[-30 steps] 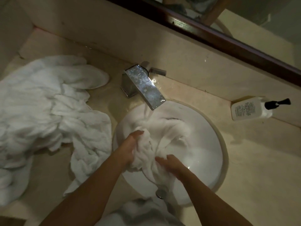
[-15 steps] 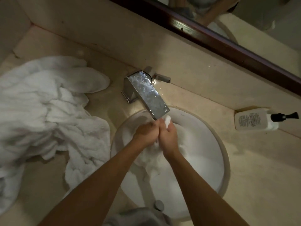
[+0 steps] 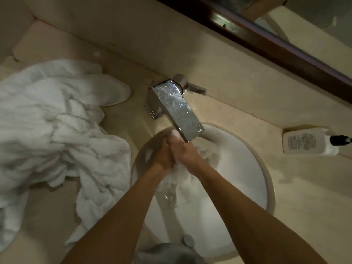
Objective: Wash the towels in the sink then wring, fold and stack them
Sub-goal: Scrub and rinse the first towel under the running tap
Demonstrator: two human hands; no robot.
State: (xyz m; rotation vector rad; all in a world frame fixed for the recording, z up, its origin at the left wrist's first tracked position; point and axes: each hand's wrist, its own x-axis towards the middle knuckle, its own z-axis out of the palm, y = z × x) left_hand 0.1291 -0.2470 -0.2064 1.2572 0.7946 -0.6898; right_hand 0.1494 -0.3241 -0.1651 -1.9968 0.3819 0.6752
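Note:
A wet white towel (image 3: 176, 184) hangs bunched in the round white sink (image 3: 247, 183). My left hand (image 3: 162, 153) and my right hand (image 3: 185, 151) are pressed together just under the chrome faucet (image 3: 176, 109), both gripping the towel's upper part. The rest of the towel trails down from my hands into the basin. A big heap of white towels (image 3: 51, 130) lies crumpled on the counter left of the sink, one end draping toward the front edge.
A white pump bottle (image 3: 308, 141) lies on its side on the beige counter (image 3: 304, 197) right of the sink. A dark-framed mirror (image 3: 285, 50) runs along the back wall. The sink's drain knob (image 3: 187, 241) sits at the near rim.
My hands rose from the middle of the basin to just under the faucet spout and came together, bunching the towel between them. Since half a second ago they have barely shifted.

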